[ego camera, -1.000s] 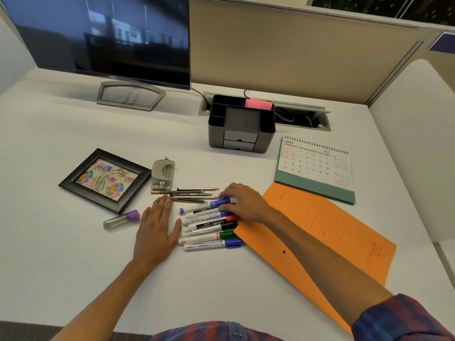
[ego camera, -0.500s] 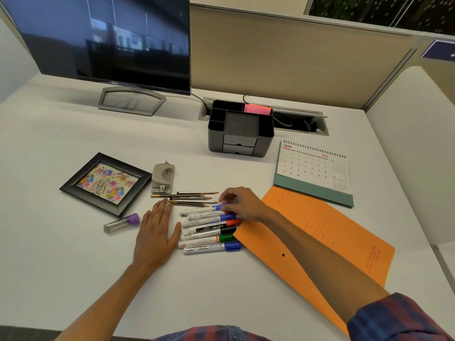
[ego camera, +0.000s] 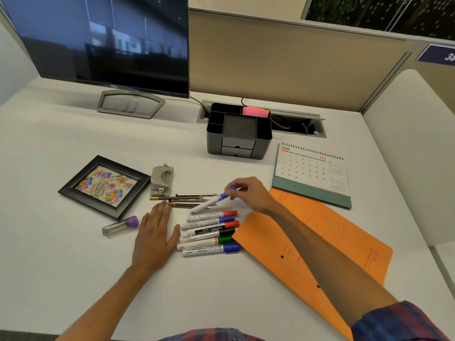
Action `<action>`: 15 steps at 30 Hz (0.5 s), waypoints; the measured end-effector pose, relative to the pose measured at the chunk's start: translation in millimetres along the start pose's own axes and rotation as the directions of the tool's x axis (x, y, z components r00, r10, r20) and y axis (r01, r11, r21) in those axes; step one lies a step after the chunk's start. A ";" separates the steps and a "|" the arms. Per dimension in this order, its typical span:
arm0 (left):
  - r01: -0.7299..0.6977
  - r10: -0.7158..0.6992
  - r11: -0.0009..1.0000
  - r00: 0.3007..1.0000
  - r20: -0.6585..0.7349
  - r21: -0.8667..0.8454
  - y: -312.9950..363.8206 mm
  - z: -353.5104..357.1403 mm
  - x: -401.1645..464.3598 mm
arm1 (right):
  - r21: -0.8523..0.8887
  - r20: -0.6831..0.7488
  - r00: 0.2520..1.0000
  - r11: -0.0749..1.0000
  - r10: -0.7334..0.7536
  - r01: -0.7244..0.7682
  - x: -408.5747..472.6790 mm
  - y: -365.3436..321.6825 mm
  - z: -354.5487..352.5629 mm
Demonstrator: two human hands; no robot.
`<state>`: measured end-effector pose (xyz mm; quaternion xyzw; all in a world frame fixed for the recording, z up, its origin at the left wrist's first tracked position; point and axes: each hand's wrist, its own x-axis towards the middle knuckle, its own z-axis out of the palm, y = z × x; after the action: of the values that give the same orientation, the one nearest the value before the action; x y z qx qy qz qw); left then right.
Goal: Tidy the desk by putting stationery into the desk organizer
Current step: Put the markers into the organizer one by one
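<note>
right hand (ego camera: 248, 193) pinching blue-capped marker (ego camera: 211, 202), left hand (ego camera: 154, 236) flat on desk (ego camera: 61, 267)

Path: bare desk (ego camera: 187, 153) lay between pencils (ego camera: 183, 199) and desk organizer (ego camera: 238, 134) | flanks: hole punch (ego camera: 161, 180) left, calendar (ego camera: 312, 173) right | organizer compartments seemingly vacant (pink notes (ego camera: 256, 111) behind)

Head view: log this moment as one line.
right hand: pinches blue-capped marker, cap end raised | left hand: flat on desk | six markers on desk | desk organizer: no markers
</note>
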<state>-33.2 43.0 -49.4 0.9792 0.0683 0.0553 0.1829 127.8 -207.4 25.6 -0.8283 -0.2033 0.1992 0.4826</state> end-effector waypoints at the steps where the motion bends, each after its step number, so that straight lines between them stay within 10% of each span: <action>1: 0.000 0.000 1.000 1.000 0.000 0.000 0.1 -0.1 0.0 | 0.045 -0.051 0.999 0.999 -0.002 0.004 0.5 -4.7 -7.6; 8: -0.010 0.010 1.000 1.000 0.001 -0.002 -1.9 1.1 0.8 | 0.233 -0.439 0.898 0.964 -0.012 0.127 2.3 -40.7 -67.8; 15: -0.007 0.007 1.000 1.000 0.000 0.000 -1.8 0.8 0.7 | -0.006 -0.773 0.617 0.975 -0.145 0.222 20.4 -55.3 -117.7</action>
<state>-32.6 44.5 -50.7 0.9794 0.0648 0.0562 0.1828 198.8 -256.2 125.1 -0.7863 -0.0529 -0.2136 0.5774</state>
